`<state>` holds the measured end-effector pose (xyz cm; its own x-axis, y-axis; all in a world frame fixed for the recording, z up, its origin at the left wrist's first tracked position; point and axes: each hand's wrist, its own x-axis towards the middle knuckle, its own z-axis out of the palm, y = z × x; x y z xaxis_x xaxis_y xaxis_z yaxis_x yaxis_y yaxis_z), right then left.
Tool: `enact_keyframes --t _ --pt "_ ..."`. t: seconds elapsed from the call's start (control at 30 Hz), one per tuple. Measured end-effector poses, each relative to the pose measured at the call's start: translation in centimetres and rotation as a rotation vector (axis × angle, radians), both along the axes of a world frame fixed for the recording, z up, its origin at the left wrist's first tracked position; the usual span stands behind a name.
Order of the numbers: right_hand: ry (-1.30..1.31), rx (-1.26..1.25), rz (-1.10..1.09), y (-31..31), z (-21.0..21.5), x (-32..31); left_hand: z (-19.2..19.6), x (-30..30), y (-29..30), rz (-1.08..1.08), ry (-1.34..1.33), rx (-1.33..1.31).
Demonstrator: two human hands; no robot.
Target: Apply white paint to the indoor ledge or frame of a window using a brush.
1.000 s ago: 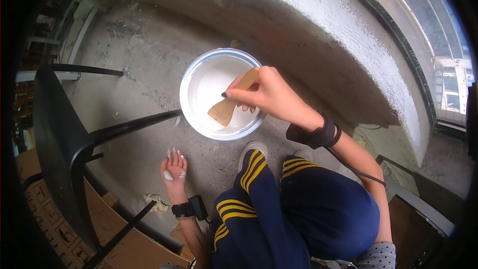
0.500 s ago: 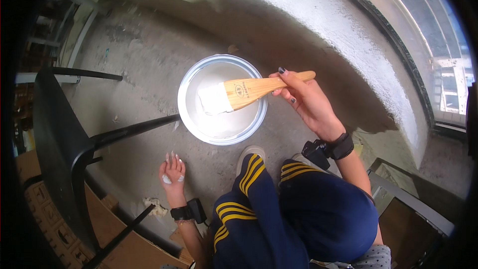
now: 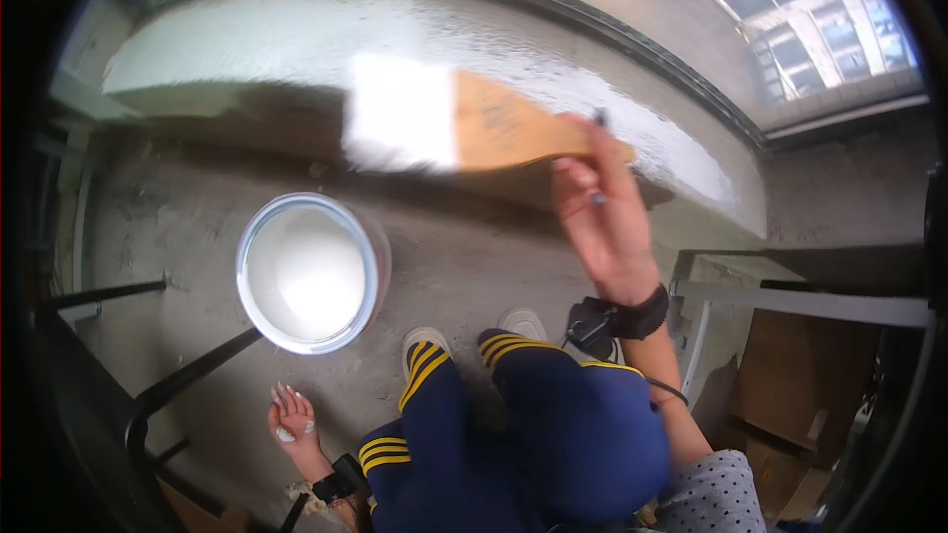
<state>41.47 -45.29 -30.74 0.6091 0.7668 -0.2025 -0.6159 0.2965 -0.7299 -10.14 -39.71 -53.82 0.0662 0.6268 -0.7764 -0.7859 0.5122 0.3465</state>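
Note:
My right hand (image 3: 604, 192) grips the handle of a wide wooden paintbrush (image 3: 499, 123), raised in front of the low wall. White paint coats its bristles, which are smeared by motion and point left. Whether they touch the wall's pale ledge (image 3: 237, 39) I cannot tell. Below and to the left, a round bucket (image 3: 242, 271) of white paint stands on the floor, apart from the brush. My left hand (image 3: 294, 419) hangs low beside my knee, fingers extended and palm up, with white paint on it and nothing held.
A black chair (image 3: 84, 385) stands at the left, one leg reaching close to the bucket. Above the ledge runs a window frame (image 3: 553, 15). At the right are a metal frame (image 3: 800, 301) and a brown cardboard box (image 3: 805, 365). My feet rest on the concrete floor (image 3: 444, 237).
My right hand has lifted the paintbrush away from over the bucket to the wall. The view has turned, so the bucket now sits further left. My left hand stays low and open.

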Motion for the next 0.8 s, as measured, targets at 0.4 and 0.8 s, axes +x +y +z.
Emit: enact_keyframes --t 0.4,0.8 --pt "-1.131 -0.632 -0.765 -18.6 0.6 2.6 1.4 2.1 3.2 -0.162 0.005 0.036" --pt "-1.796 -0.861 -0.517 -20.5 -1.0 -2.4 4.7 3.1 3.6 -0.118 0.134 -0.005"
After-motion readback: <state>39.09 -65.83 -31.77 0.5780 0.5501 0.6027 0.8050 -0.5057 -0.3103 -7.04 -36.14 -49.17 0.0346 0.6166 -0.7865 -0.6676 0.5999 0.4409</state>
